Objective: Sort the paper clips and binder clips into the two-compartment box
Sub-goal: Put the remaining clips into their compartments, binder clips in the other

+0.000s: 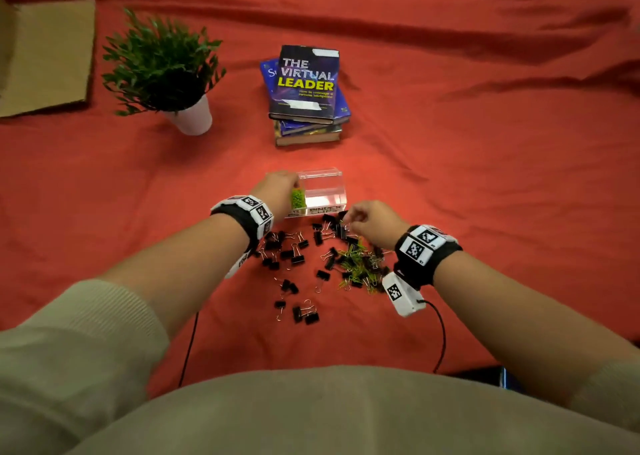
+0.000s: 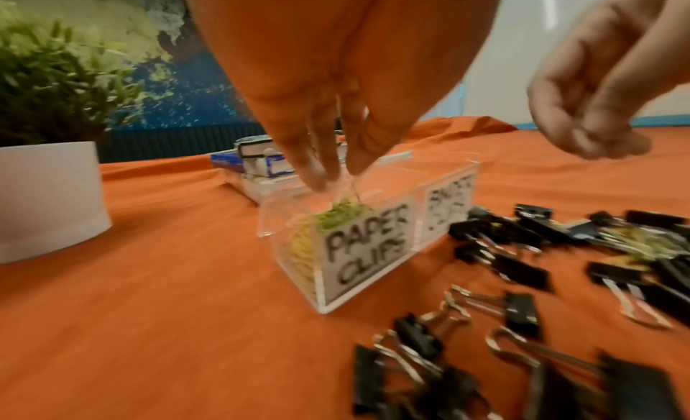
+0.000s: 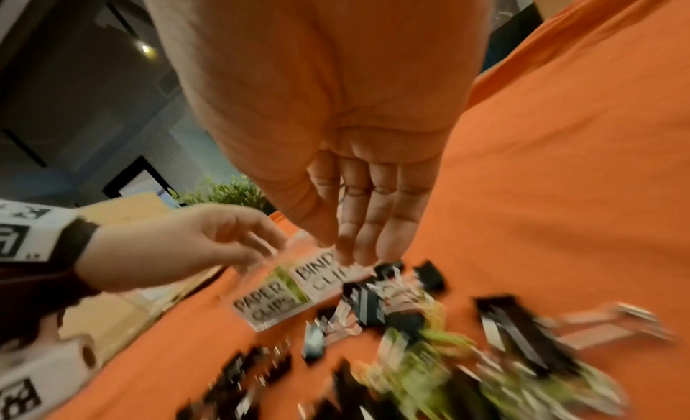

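Observation:
A clear two-compartment box stands on the red cloth, with labels PAPER CLIPS and BINDER CLIPS. Green paper clips fill its left compartment; the right one looks bare. My left hand points straight down into the paper clip side, fingertips slightly apart, a thin clip just beneath them. My right hand hovers by the box's front right corner with fingertips bunched against the thumb; whether it holds anything is hidden. Black binder clips and a tangle of green paper clips lie scattered in front of the box.
A potted plant in a white pot stands far left, and a stack of books lies behind the box. Cardboard sits at the far left edge. Wrist-camera cables trail toward my body.

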